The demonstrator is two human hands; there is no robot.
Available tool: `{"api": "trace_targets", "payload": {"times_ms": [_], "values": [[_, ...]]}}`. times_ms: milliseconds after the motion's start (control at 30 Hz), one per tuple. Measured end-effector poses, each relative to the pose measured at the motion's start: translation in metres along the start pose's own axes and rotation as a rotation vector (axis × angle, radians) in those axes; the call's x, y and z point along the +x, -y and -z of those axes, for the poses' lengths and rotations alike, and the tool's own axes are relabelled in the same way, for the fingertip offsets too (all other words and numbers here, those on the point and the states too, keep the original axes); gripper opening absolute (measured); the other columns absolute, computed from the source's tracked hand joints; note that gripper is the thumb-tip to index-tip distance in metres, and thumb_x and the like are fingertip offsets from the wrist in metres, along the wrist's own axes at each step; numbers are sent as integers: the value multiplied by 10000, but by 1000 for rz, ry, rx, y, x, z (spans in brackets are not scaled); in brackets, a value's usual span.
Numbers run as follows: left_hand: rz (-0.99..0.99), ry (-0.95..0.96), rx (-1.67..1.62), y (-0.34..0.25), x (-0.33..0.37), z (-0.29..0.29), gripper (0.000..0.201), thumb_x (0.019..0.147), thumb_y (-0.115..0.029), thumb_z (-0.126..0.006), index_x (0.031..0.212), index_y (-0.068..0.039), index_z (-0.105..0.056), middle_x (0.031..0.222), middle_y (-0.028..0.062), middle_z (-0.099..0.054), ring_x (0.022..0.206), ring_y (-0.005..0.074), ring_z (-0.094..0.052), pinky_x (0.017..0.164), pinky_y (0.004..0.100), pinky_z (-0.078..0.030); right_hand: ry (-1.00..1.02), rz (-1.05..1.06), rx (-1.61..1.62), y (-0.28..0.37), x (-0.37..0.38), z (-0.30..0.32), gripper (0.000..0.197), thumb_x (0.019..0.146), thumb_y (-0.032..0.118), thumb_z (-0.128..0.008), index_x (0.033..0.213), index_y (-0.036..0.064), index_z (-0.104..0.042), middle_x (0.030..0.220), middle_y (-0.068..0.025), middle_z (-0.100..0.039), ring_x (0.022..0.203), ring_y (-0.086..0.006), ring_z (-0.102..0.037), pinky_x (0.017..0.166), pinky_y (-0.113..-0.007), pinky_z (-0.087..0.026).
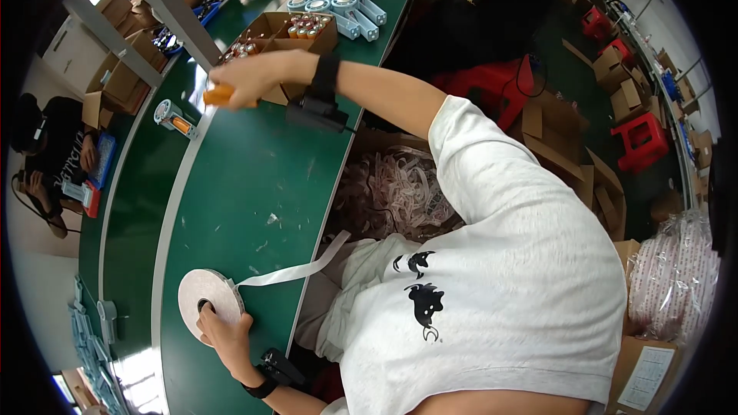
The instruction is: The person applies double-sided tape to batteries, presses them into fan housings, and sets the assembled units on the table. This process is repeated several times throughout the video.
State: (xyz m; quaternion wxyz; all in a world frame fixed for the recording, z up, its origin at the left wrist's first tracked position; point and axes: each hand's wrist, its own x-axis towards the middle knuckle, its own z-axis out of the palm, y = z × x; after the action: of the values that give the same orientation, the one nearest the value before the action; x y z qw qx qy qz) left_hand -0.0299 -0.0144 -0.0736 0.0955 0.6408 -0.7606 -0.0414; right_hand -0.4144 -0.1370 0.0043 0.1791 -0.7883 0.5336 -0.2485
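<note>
My left hand (224,336) grips a wide roll of white tape (191,292) lying flat on the green table. Its fingers reach the dark core and its thumb rests at the rim. A loose strip of tape (296,271) runs from the roll past the table's near edge. Stretched far to the right, my right hand (257,78) is closed around an orange battery pack (219,95). This hand is slightly blurred, beside a cardboard box (286,44) of orange batteries with wires. A light-blue housing (167,112) with orange cells inside stands near the metal strip.
Several light-blue housings (346,4) lie beyond the box. Below the table edge, a carton holds tangled tape scraps (400,188). A metal post (173,8) rises near my right hand. Co-workers sit across (58,154) and to the right (492,8). Red stools (642,142) stand behind.
</note>
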Motion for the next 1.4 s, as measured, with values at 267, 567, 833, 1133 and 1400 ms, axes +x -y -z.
{"api": "trace_targets", "payload": {"times_ms": [267,567,833,1133,1400], "values": [[4,130,45,-11,12,10,608,544,-163,-638,1084,49,-454,1062,175,-529,1034,322,-425,921,417,-266,-314,257,-438,6,-4,-97,371,721,324,-651,851,-11,-558,934,-159,-579,867,-263,-564,727,-317,-442],[-82,-376,-364,-20,20,-1,555,664,-196,-625,1129,44,-439,1032,145,-519,994,250,-435,919,398,-297,0,7,755,130,-69,-163,304,715,248,-695,697,-11,-535,498,-22,-462,468,-88,-438,483,-244,-359],[66,-544,-1303,31,39,23,448,925,-286,-387,1254,18,-364,1129,137,-516,1112,207,-427,908,301,-357,131,-148,1186,119,-85,-169,328,737,262,-677,661,-3,-499,532,-16,-432,516,-109,-423,522,-247,-363],[-116,-431,-891,-22,20,10,535,863,-369,-506,1195,32,-383,1119,161,-505,1085,232,-434,895,332,-365,-209,101,839,104,-72,-155,274,826,239,-590,954,28,-472,744,-30,-490,606,-110,-444,557,-263,-395],[77,-305,-512,-28,14,-10,534,808,-357,-599,1135,20,-412,1093,178,-514,1044,284,-352,904,390,-281,89,150,1511,113,-64,-146,205,859,184,-542,972,34,-458,765,-28,-489,516,-67,-417,448,-200,-372]]}}
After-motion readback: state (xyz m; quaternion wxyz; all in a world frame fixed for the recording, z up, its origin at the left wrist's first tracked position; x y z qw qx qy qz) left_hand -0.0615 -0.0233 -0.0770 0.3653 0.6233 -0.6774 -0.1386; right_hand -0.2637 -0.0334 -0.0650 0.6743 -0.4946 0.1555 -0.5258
